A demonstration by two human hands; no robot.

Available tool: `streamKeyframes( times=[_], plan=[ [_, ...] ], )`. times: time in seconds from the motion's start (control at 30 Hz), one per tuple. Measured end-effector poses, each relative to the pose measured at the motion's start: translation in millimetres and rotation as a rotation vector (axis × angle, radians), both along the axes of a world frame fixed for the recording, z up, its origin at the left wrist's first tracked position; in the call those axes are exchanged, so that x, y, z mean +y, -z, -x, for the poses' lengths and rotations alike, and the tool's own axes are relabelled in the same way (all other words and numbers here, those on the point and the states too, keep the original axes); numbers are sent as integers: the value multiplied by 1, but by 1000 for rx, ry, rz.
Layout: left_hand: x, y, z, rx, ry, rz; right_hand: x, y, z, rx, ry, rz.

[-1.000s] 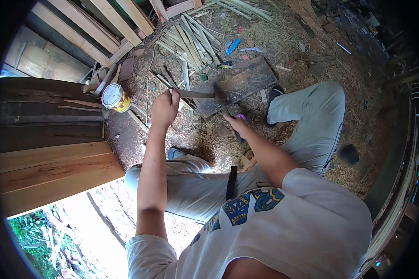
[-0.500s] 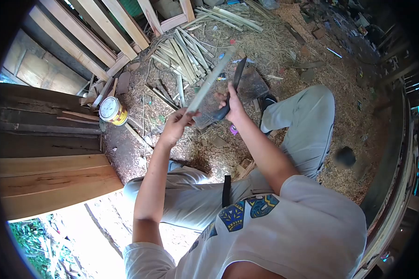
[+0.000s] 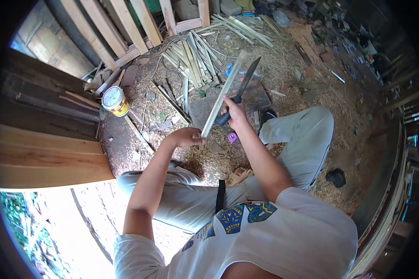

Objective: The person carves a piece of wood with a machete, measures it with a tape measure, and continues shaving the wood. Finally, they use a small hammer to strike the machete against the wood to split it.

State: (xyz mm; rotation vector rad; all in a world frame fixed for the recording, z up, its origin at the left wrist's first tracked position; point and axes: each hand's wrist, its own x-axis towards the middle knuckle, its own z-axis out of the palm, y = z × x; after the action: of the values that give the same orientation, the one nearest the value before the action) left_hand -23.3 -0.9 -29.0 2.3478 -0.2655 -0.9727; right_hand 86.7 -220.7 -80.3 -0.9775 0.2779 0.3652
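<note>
My left hand point(image 3: 186, 137) pinches the near end of a long, pale wooden strip point(image 3: 231, 80), which slants up and away from me. In my right hand point(image 3: 236, 113) is a knife point(image 3: 248, 77) with a long dark blade and a black handle. The blade points away, just right of the strip and roughly alongside it. My right thumb is at the strip's edge, around its middle. Beneath both lies a dark flat board point(image 3: 260, 93) on the ground. A purple tape measure point(image 3: 232, 137) sits below my right hand.
Many cut strips lie in a heap point(image 3: 191, 63) ahead, with another bundle point(image 3: 246, 31) beyond. A yellow-labelled bucket point(image 3: 117, 101) stands at left near wooden planks point(image 3: 51, 158). Shavings cover the ground point(image 3: 284, 69). A dark lump point(image 3: 335, 177) lies right of my bent leg.
My left hand has come down and right with the strip's near end, and the strip stands steeper. The knife has tilted further right; my right thumb now meets the strip. The view has shifted slightly.
</note>
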Motion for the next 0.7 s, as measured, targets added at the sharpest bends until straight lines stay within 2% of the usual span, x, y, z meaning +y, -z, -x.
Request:
streamKeyframes(
  times=[0.03, 0.1, 0.13, 0.17, 0.23, 0.3, 0.37, 0.43, 0.47, 0.5, 0.57, 0.63, 0.7],
  plan=[
    [5, -4, -3, -5, -24, 9, 4, 2, 2, -5, -24, 9],
    [16, -7, -5, 84, -83, 66, 13, 12, 9, -151, -1, 363],
    [25, 10, -11, 125, -142, 103, 17, 21, 12, -156, -32, 370],
    [24, -9, -9, 49, -224, 68, 19, 33, 14, -264, -9, 545],
    [30, -15, -9, -90, -379, -40, 23, 50, 19, -492, 54, 883],
    [44, 16, -20, -158, -482, -45, 29, 41, 28, -515, 4, 894],
    [52, 25, -22, -229, -596, -50, 38, 31, 36, -337, -172, 725],
    [57, 29, -25, -246, -890, 243, 48, 22, 46, -334, -236, 646],
    [59, 28, -29, -225, -966, 386, 52, 18, 51, -324, -271, 553],
    [62, 26, -30, -232, -989, 388, 56, 14, 55, -311, -303, 458],
    [66, 12, -30, -179, -1134, 772, 63, 1, 62, -297, -343, 439],
    [72, 0, -29, -193, -1168, 830, 65, -6, 63, -297, -394, 339],
    [77, -9, -30, -228, -1155, 1069, 65, -14, 66, -312, -414, 349]
  ],
)
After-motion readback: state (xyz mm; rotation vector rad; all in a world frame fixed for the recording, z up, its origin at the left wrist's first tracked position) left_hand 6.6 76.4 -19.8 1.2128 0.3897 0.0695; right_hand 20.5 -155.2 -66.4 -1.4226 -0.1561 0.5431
